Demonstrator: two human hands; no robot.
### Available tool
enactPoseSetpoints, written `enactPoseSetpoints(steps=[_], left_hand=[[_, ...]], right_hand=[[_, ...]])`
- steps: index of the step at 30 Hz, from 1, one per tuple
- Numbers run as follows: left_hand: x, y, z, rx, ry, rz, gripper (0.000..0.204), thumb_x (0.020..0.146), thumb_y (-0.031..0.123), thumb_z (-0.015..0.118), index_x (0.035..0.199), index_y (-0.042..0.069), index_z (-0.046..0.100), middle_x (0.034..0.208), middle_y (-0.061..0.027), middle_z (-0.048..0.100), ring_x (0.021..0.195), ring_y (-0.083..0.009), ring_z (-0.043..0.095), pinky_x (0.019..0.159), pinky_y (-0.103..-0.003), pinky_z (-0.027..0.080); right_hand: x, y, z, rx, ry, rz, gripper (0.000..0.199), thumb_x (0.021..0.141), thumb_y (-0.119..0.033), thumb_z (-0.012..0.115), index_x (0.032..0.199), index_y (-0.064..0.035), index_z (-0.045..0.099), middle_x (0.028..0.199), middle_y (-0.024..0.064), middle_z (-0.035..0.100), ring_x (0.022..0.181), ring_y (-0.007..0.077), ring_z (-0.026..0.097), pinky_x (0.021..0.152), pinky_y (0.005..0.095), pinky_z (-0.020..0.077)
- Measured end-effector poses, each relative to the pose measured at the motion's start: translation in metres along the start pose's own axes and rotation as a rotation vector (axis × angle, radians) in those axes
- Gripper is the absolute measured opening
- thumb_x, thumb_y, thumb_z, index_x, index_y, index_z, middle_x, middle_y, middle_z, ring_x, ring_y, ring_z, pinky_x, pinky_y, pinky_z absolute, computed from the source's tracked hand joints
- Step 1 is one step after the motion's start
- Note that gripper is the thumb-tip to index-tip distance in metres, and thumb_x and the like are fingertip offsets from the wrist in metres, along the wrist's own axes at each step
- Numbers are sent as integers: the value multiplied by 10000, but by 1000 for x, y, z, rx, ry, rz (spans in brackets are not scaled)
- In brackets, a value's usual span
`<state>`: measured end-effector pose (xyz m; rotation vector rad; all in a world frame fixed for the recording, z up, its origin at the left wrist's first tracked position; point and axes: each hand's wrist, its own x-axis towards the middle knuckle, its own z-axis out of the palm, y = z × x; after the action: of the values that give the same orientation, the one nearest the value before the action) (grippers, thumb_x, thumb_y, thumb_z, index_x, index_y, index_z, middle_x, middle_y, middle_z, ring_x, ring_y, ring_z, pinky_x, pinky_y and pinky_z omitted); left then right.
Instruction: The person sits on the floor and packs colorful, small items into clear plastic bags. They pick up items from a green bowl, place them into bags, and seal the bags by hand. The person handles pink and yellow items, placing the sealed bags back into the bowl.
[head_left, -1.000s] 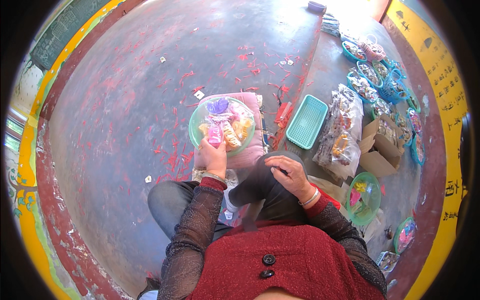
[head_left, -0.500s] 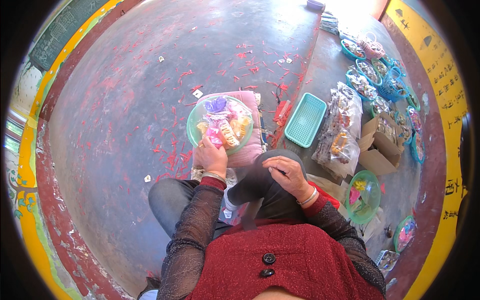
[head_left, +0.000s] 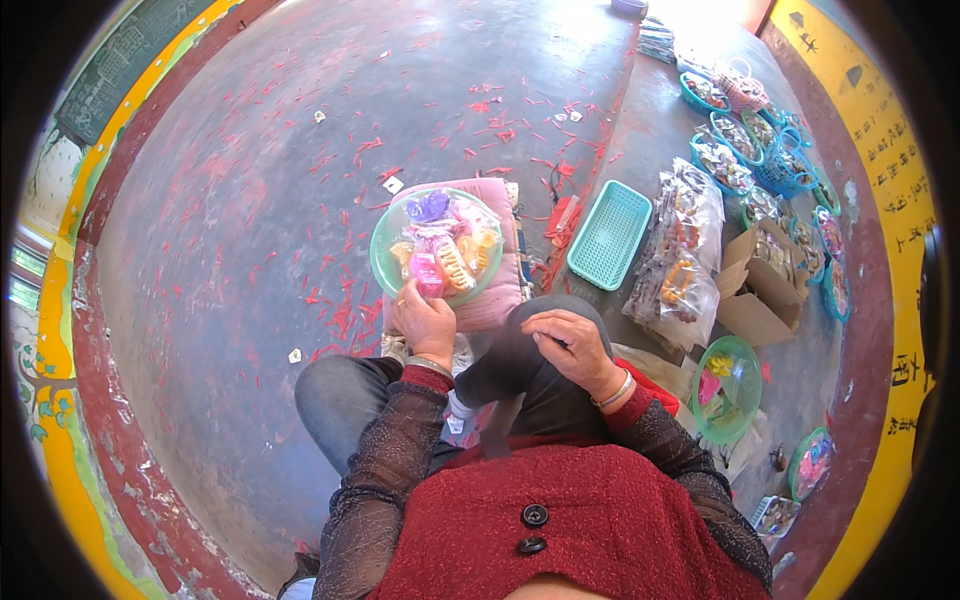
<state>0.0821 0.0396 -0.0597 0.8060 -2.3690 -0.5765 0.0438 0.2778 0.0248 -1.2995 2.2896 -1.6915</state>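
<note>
Several wrapped packets (head_left: 452,248) lie in a green bowl (head_left: 384,254) on a pink cushion (head_left: 492,317). The left hand (head_left: 424,326) meets the bowl's near rim; whether gripping, I cannot tell. Apart, the right hand (head_left: 573,347) rests loosely curled on the knee (head_left: 515,362).

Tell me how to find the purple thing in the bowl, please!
Look for the pink cushion near the picture's middle. On it sits a round, pale green bowl. The purple piece lies at the bowl's far side, the only deep purple one among pink, white and yellowish neighbours.
</note>
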Motion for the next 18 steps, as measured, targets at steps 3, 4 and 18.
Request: enactPoseSetpoints(steps=[3, 4, 18], left_hand=[[-4, -5, 3, -18, -68, -35, 407, 749, 105, 541, 1139, -11, 515, 1048, -239, 595, 1011, -401, 540, 898, -489, 399], [-6, -8, 4, -9, -52, -20, 402, 750, 106, 542, 1135, -8, 519, 1043, -237, 597, 1004, -399, 543, 892, -488, 403], [13, 33, -30, -133, 32, 125, 400, 803, 101, 557, 1171, -50, 517, 1100, -250, 580, 1008, -407, 554, 904, -459, 425]], right_hand=[[-1, -2, 1, -3, -1, -13, 154, 783, 39, 579, 914, 5, 652, 932, 121, 672, 855, 247, 652, 767, 308, 509], [-1, -3, 1, -5, -5, -13, 156, 783, 38, 580, 917, 5, 652, 935, 122, 671, 858, 248, 652, 769, 310, 509], [-48, -8, -52, -1, 186, 144, 144, 824, -50, 607, 954, -12, 657, 902, 140, 663, 805, 268, 647, 729, 327, 513]])
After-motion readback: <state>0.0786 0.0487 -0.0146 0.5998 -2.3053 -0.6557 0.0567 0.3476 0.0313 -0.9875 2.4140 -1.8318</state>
